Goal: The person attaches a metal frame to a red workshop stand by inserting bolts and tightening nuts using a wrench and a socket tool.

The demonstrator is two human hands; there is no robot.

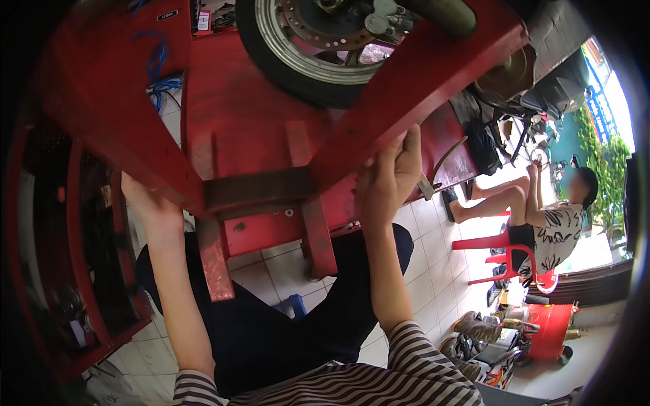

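A large red metal frame (261, 189) with two beams spreading upward in a V fills the space close before me. My right hand (391, 177) is closed on the right beam, its thumb side showing and the fingertips behind the metal. On the outer side of the left beam, my left hand (150, 203) grips the frame from beneath; its fingers are mostly hidden. Below the frame lies a red lift platform (237, 95). A motorcycle wheel (298, 74) with a brake disc stands on that platform, beyond the right beam.
Blue cable (162, 81) lies at the upper left, near a red rack (101, 257). A curved metal lever (440, 169) sticks out at the platform's right edge. Further right a person sits on a red chair (497, 247), near a red tank (550, 331) and machine parts.
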